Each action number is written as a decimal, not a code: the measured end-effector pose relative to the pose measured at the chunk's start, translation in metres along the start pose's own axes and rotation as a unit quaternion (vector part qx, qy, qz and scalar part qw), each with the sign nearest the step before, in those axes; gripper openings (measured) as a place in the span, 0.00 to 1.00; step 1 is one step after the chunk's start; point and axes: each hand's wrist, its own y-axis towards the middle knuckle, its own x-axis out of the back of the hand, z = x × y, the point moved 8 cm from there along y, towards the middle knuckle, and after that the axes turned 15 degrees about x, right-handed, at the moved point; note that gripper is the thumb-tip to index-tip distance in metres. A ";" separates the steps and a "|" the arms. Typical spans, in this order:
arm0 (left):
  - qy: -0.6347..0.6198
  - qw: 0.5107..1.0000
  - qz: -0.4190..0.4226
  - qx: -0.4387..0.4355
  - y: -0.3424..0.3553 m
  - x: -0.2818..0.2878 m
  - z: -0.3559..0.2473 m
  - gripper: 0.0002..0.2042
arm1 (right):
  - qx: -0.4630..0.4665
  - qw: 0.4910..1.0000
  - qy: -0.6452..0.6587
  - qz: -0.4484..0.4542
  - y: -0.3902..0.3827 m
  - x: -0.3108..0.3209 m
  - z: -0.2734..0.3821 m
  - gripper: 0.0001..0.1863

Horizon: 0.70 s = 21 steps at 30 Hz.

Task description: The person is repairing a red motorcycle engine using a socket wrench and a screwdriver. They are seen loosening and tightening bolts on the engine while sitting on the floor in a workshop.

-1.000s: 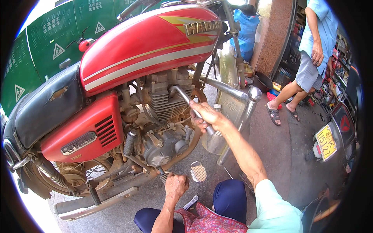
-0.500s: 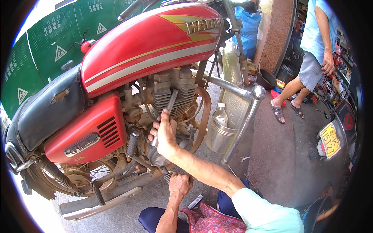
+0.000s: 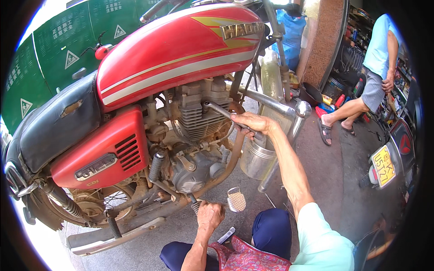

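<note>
My right hand (image 3: pixel 257 126) is closed round the handle of a steel wrench (image 3: pixel 220 109). The wrench's head meets the upper cylinder of the finned engine (image 3: pixel 199 118), and its handle slants down to the right. Whether the head sits on a bolt is too small to tell. Below the round engine cover (image 3: pixel 189 176), my left hand (image 3: pixel 210 215) is wrapped round the black rubber footpeg (image 3: pixel 195 204). Just right of that hand is a flat patterned metal pedal (image 3: pixel 236 201). Both hands work on a red motorcycle (image 3: pixel 176 56) with a torn black seat.
A shiny crash bar (image 3: pixel 285 147) and a metal can (image 3: pixel 257 158) stand close to my right forearm. A small pale object (image 3: pixel 227 234) lies by my knees. Another person (image 3: pixel 377 72) walks at the right, near a parked vehicle's yellow plate (image 3: pixel 384 166). Green panels (image 3: pixel 54 49) stand behind.
My right hand and the wrench handle have swung up and to the right, uncovering the engine cover and the pedal. My left hand stays put. The other person has moved right.
</note>
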 end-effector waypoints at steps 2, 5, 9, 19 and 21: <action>-0.004 1.000 -0.003 0.007 0.001 0.001 0.002 0.11 | -0.008 0.999 0.019 -0.037 -0.004 -0.015 -0.014 0.32; -0.011 1.000 0.002 0.012 0.004 0.000 0.001 0.10 | 0.020 0.969 0.176 -0.174 -0.015 -0.071 -0.021 0.28; -0.008 1.000 0.002 0.010 0.004 0.000 -0.001 0.08 | 0.092 0.836 0.454 -0.294 0.020 -0.158 0.006 0.24; 0.004 1.000 -0.016 0.000 0.001 0.001 -0.001 0.11 | 0.059 0.924 0.345 -0.153 -0.014 -0.102 0.018 0.25; -0.008 1.000 -0.015 0.007 0.002 0.001 0.001 0.11 | 0.032 0.959 0.272 -0.080 -0.020 -0.069 0.014 0.27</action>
